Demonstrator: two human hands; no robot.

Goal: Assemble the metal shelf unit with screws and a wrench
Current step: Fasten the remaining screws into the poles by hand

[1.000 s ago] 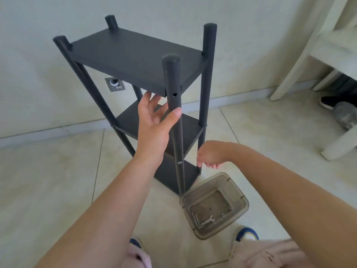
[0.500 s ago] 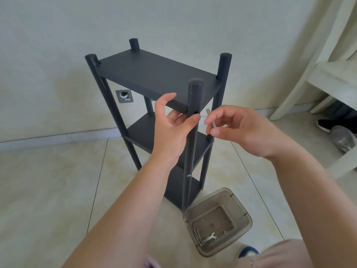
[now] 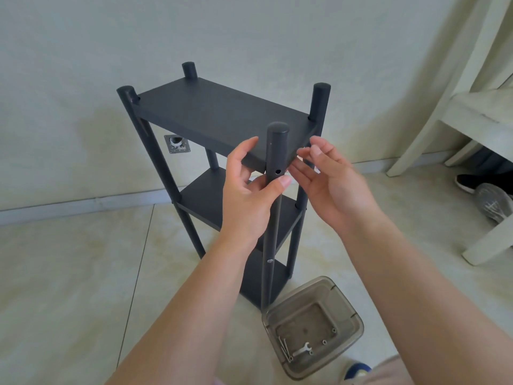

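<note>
A dark grey three-tier metal shelf unit (image 3: 222,118) stands on the tiled floor. My left hand (image 3: 247,195) grips its near front post (image 3: 277,143), thumb just below an empty screw hole (image 3: 278,171). My right hand (image 3: 333,184) hovers right of that post at the top board's corner, pinching a small pale screw (image 3: 304,148) between thumb and fingertips; little of the screw shows. A wrench (image 3: 302,350) lies in the clear plastic container (image 3: 352,315) by the shelf's foot, with loose screws (image 3: 284,350) and small nuts (image 3: 324,342).
A white wooden chair (image 3: 472,112) stands at the right, with a dark shoe (image 3: 494,201) under it. The wall runs close behind the shelf and carries a metal plate (image 3: 177,144). Open tile floor lies to the left.
My right hand rose from near the container up to the top corner, carrying a screw. The view shifted, and my left hand kept its grip on the post.
</note>
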